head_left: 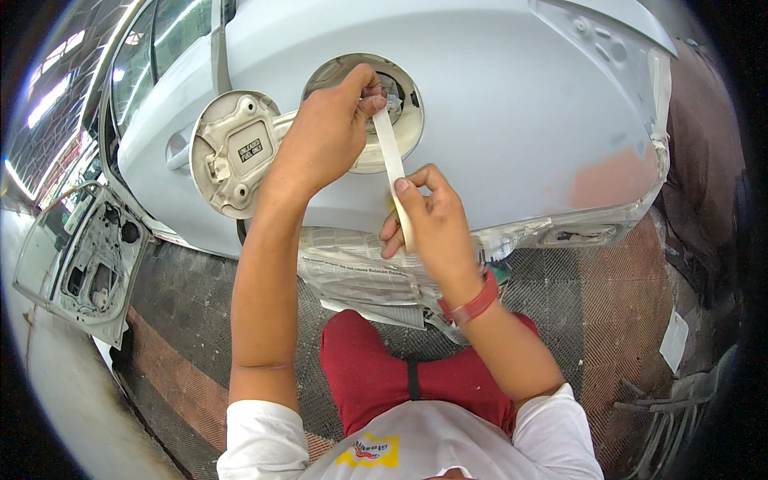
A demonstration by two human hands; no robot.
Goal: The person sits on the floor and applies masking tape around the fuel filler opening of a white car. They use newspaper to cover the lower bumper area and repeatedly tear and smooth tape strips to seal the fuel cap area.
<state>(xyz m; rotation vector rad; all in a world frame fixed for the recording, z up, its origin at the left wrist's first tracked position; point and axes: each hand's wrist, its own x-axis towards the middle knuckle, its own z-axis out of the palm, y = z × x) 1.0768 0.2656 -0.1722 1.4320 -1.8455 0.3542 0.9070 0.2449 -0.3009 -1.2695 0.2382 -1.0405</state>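
Note:
A pale strip of masking tape (pixel 391 148) runs down from the round fuel filler recess (pixel 410 132) in the grey car panel. My left hand (pixel 332 126) pinches its upper end between thumb and fingers, in front of the recess. Lower down, my right hand (pixel 438 218) grips the tape with the thumb on top; the strip's lower end hangs past those fingers. The fuel flap (pixel 222 172) stands swung out to the left, its inner side showing, with a hinge arm partly behind my left hand. Part of the recess is hidden by that hand.
Newspaper masking (pixel 344 252) covers the area below the panel. A reddish patch (pixel 614 181) marks the panel at right. A detached door (pixel 84 260) stands at far left. A dark cover (pixel 704 160) hangs at right, above metal bars (pixel 680 408) near the floor.

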